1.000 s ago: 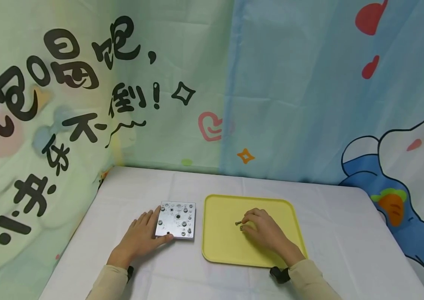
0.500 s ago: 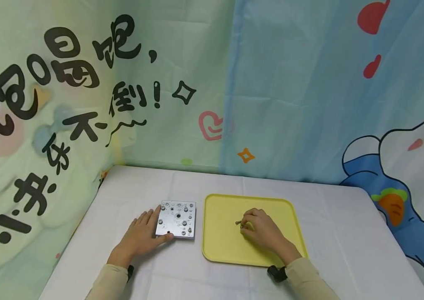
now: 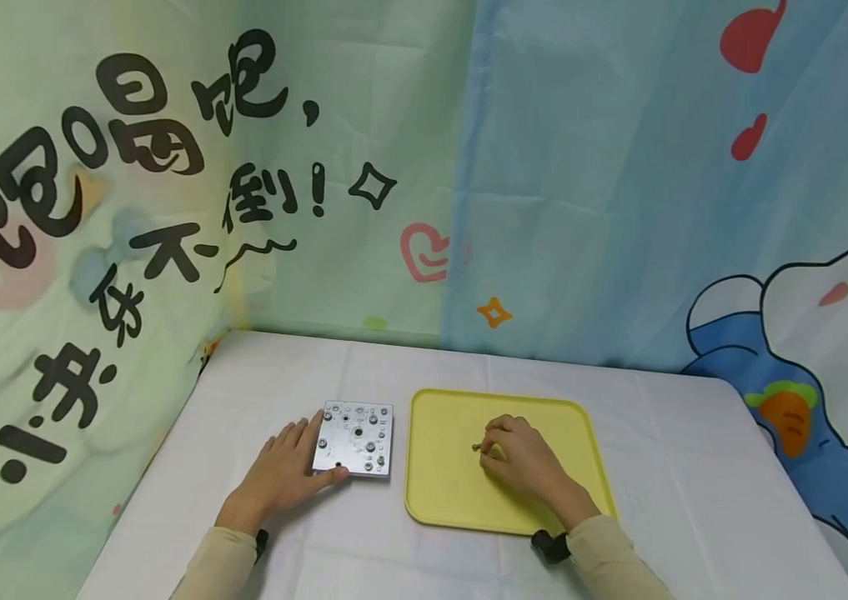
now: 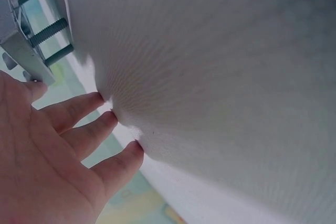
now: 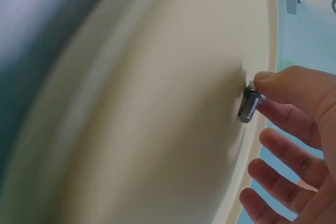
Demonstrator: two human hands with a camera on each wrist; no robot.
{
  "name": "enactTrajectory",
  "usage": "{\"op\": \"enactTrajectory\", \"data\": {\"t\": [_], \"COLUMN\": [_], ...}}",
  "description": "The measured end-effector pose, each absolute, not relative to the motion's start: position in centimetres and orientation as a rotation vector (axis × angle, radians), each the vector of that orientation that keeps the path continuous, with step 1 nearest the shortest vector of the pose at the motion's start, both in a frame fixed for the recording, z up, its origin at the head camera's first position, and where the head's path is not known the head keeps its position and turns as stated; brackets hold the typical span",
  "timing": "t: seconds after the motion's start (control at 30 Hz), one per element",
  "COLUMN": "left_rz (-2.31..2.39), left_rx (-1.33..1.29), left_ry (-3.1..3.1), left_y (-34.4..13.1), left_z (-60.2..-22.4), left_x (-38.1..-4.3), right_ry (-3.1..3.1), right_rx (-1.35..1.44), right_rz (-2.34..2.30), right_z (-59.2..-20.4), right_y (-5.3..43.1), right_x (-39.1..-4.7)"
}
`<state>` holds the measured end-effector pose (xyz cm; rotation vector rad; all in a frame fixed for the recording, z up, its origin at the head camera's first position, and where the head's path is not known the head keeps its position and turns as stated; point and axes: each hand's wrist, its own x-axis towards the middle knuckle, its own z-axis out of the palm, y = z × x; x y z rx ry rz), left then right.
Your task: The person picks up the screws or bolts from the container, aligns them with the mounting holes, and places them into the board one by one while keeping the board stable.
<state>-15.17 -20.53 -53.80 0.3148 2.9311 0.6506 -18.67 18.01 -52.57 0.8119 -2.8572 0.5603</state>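
A square metal plate (image 3: 353,438) with holes and several bolts stands on the white table, left of a yellow tray (image 3: 444,483). My left hand (image 3: 281,475) lies flat beside the plate, thumb against its near edge; in the left wrist view the left hand (image 4: 58,156) has straight fingers on the cloth, and the plate's corner (image 4: 23,56) shows threaded bolt ends. My right hand (image 3: 517,454) is over the tray and pinches a small silver bolt (image 3: 478,447) between thumb and forefinger. The right wrist view shows the bolt (image 5: 250,105) touching the tray (image 5: 157,129).
The table has a white cloth (image 3: 281,375). Printed curtains (image 3: 168,208) hang close behind and to the left. The table's right side (image 3: 694,467) is bare cloth.
The right hand has shifted slightly toward me on the tray, still on the bolt. The left hand and the plate have not moved.
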Motion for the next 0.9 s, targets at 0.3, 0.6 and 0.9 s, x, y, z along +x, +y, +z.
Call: {"op": "enactTrajectory", "data": {"t": [0.3, 0.6, 0.9], "left_rz": [0.655, 0.659, 0.644], "left_rx": [0.312, 0.298, 0.307], "left_ry": [2.928, 2.919, 2.931], "left_y": [-20.6, -20.8, -20.8], "left_z": [-53.8, -53.7, -54.1], "left_x": [-15.1, -15.2, -15.5], "right_ry": [-2.836, -2.759, -2.722], "right_rx": [0.841, 0.91, 0.994], "right_rz": [0.5, 0.606, 0.718], "right_z": [-52.5, -51.0, -49.6], "right_y": [17.4, 14.2, 9.0], "right_x": [-18.8, -19.8, -21.2]}}
